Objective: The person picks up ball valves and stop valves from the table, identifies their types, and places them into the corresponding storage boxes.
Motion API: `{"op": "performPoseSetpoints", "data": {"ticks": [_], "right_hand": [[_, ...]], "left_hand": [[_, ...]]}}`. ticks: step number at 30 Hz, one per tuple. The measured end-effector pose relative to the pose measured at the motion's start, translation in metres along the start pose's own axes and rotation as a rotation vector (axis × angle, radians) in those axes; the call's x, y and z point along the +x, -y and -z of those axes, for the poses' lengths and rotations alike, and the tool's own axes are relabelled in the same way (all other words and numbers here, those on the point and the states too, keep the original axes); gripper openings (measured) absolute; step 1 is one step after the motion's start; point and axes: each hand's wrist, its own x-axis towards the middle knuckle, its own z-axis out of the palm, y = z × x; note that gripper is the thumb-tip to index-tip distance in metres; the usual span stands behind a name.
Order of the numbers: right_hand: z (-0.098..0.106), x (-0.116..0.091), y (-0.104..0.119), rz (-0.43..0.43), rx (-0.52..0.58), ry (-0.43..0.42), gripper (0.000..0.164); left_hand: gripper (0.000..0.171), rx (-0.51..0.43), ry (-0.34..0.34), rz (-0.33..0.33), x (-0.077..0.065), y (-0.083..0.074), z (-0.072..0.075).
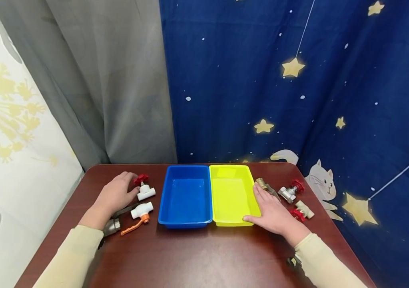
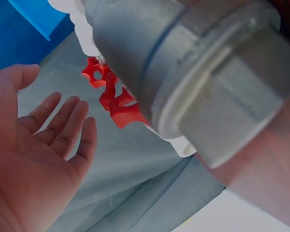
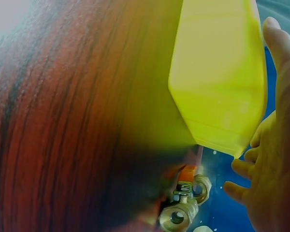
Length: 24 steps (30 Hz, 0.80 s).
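In the head view my left hand (image 1: 116,194) hovers at the table's left, fingers relaxed and apart, beside a white valve (image 1: 146,193) with a red handwheel (image 1: 141,179). Nearer lies a white valve with an orange lever (image 1: 141,210). A metal valve (image 1: 112,227), partly hidden by my wrist, looms large in the left wrist view. My right hand (image 1: 272,212) has straight fingers along the right rim of the yellow tray (image 1: 234,224). Past those fingertips lies a brass valve (image 1: 262,183), partly covered. Neither hand grips anything.
A blue tray (image 1: 185,225) stands against the yellow one, on the brown table (image 1: 190,260). At the right lie a silver valve (image 1: 287,195) and a beige valve (image 1: 304,209), both with red handwheels. Curtains (image 1: 233,80) hang behind the table.
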Motion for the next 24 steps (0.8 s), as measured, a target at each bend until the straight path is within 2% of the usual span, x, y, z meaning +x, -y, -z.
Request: {"op": "performPoseSetpoints", "data": {"ticks": [9, 14, 24], "right_hand": [[-0.003, -0.001, -0.002, 0.020, -0.012, 0.001, 0.125], [-0.005, -0.001, -0.002, 0.026, -0.002, -0.003, 0.125], [-0.008, 0.000, -0.002, 0.017, 0.014, 0.007, 0.127]], "left_hand": [[0.047, -0.018, 0.015, -0.002, 0.003, 0.005, 0.000], [0.047, -0.024, 0.022, -0.004, 0.010, 0.009, -0.001], [0.082, -0.043, 0.197, 0.008, 0.026, 0.005, -0.003]]}}
